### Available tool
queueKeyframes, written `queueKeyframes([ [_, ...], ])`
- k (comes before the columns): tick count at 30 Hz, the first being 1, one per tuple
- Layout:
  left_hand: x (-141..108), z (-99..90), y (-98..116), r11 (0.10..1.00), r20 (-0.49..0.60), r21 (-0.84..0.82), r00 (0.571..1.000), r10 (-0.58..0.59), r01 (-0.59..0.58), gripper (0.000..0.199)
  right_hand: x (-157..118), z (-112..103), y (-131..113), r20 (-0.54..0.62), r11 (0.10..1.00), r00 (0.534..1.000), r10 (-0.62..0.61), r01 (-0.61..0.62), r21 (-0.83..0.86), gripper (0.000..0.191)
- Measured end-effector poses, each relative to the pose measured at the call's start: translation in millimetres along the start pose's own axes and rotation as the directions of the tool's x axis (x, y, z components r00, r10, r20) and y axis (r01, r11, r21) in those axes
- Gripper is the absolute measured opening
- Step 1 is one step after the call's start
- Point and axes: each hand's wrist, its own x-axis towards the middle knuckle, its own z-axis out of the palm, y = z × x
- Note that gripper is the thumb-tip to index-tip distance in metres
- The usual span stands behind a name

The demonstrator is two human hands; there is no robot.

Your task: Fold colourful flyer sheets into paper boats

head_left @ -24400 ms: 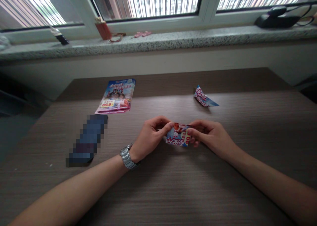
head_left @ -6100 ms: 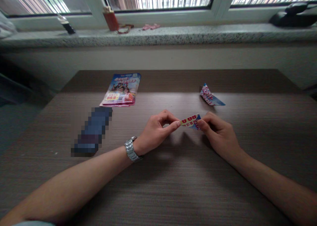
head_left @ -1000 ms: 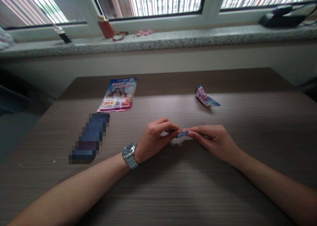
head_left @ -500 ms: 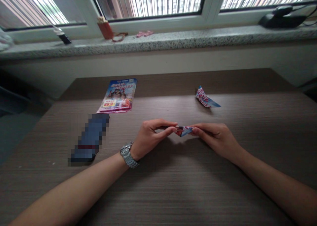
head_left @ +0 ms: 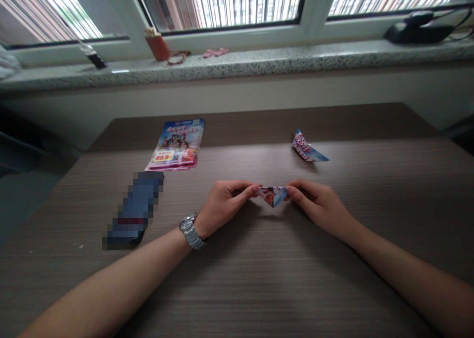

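Note:
A small piece of printed paper (head_left: pixel 273 195), folded into a triangle with its point downward, is stretched between my hands just above the table. My left hand (head_left: pixel 228 202), with a metal watch (head_left: pixel 192 231) on the wrist, pinches its left corner between thumb and fingers. The right corner is pinched by my right hand (head_left: pixel 320 203). Behind my right hand lies another folded paper piece (head_left: pixel 308 149), blue with red and white lettering, one tip sticking up.
A stack of printed flyers (head_left: pixel 177 143) lies at the back left of the brown table (head_left: pixel 237 288). Nearer me is a pixelated dark, phone-like object (head_left: pixel 135 209). On the stone windowsill (head_left: pixel 281 59) stand a red box (head_left: pixel 157 46), a pink item (head_left: pixel 216 52) and a black device (head_left: pixel 420 29).
The folded paper has tilted so that more of its triangular face shows. My left hand has shifted slightly left. The other things on the table have not moved.

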Motion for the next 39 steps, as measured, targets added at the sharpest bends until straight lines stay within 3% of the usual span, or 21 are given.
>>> queueKeyframes([
  [11, 2, 0.2, -2, 0.994, -0.052, -0.094, 0.997, -0.056, 0.051, 0.028, 1, 2, 4, -0.039, 0.999, 0.999, 0.037, -0.036, 0.036, 0.032],
  [18, 4, -2.5, -2, 0.999, -0.054, -0.035, 0.998, -0.030, 0.028, 0.030, 2, 2, 3, -0.038, 0.999, 0.999, 0.030, -0.029, 0.042, 0.032],
  [25, 1, -1.8, 1, 0.986, -0.038, 0.164, 0.999, 0.035, -0.028, 0.030, 5, 3, 4, -0.020, 0.999, 1.000, 0.022, -0.021, 0.045, 0.032],
  [30, 0, -3.3, -2, 0.884, -0.078, 0.449, 0.980, 0.182, -0.128, 0.024, 6, 3, 6, -0.028, 1.000, 0.999, 0.020, -0.020, -0.014, 0.034],
  [32, -2, -3.0, -1, 0.824, -0.022, 0.510, 0.954, 0.300, -0.247, 0.018, 5, 4, 7, -0.009, 0.999, 1.000, 0.010, -0.010, -0.042, 0.032],
  [34, -5, -1.0, 1, 0.753, 0.127, 0.521, 0.909, 0.397, -0.402, 0.023, 4, 5, 7, 0.006, 0.997, 1.000, -0.008, 0.008, -0.073, 0.030],
  [36, -8, 2.1, 3, 0.679, 0.287, 0.518, 0.854, 0.435, -0.520, 0.028, 5, 4, 8, -0.008, 0.993, 1.000, -0.022, 0.020, -0.119, 0.027],
  [39, -12, 7.0, 6, 0.605, 0.402, 0.530, 0.804, 0.437, -0.594, 0.034, 7, 3, 9, -0.047, 0.981, 0.998, -0.044, 0.034, -0.192, 0.023],
])
